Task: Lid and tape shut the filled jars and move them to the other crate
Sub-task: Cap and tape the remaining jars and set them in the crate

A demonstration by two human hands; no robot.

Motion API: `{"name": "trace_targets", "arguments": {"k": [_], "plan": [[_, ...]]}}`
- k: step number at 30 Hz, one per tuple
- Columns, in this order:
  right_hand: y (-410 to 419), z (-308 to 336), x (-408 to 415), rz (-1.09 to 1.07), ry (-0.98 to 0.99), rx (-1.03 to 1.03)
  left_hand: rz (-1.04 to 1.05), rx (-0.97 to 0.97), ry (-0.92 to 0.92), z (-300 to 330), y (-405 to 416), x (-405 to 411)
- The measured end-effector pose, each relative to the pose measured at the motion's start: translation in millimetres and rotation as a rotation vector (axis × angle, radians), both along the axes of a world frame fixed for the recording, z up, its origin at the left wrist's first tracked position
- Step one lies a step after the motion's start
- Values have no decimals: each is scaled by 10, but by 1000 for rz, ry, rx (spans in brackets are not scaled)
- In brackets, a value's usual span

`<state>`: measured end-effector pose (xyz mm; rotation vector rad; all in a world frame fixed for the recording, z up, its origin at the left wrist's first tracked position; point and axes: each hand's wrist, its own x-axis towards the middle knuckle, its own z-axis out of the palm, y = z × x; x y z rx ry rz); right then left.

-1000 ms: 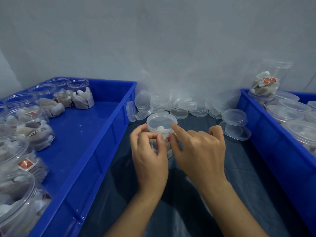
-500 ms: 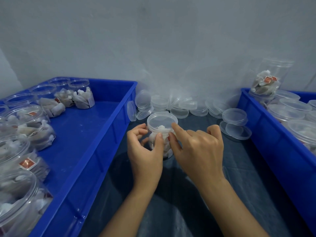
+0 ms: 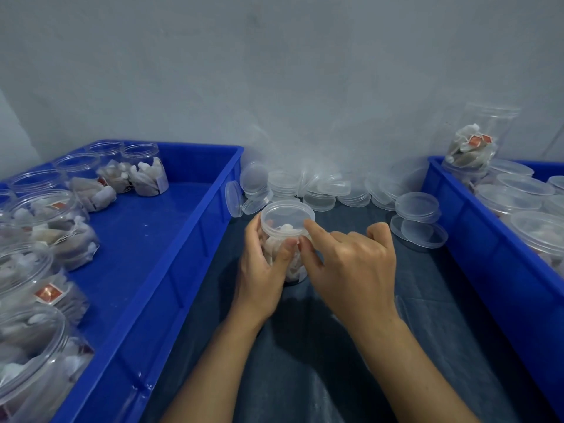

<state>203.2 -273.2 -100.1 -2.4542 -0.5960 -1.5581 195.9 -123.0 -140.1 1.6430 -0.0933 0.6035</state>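
Left crate (image 3: 189, 227): blue, holds open filled jars (image 3: 52, 221) along its left side and far corner, none lidded; risk of a knock if an arm swings wide on the way back. Loose lids (image 3: 317, 190): clear, heaped against the wall between the crates, some on edge; likely to slide or scatter if brushed. Left hand (image 3: 262, 270): fingers curled round the body of the jar in work (image 3: 283, 257), thumb on its near side. Jar in work: clear, filled with pale sachets, lid (image 3: 287, 215) on top, standing on the dark cloth (image 3: 335, 361) between the crates; thin wall may flex under a hard squeeze and lift the lid. Right hand (image 3: 351, 264): forefinger stretched to the lid rim, thumb against the jar wall below it, other fingers curled; tape not discernible, so whether it pinches any cannot be told; clear tape may wrinkle or miss the seam. Right crate (image 3: 476, 239): blue, holds lidded jars (image 3: 518, 193), one tall jar (image 3: 473, 141) at its far corner; crowding may topple it on arrival
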Motion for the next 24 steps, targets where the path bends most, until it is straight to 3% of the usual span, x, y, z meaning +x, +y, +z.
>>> {"name": "trace_targets", "arguments": {"k": [24], "plan": [[-94,130,-118,93,187,49,167,20,6,67,-27,29]]}}
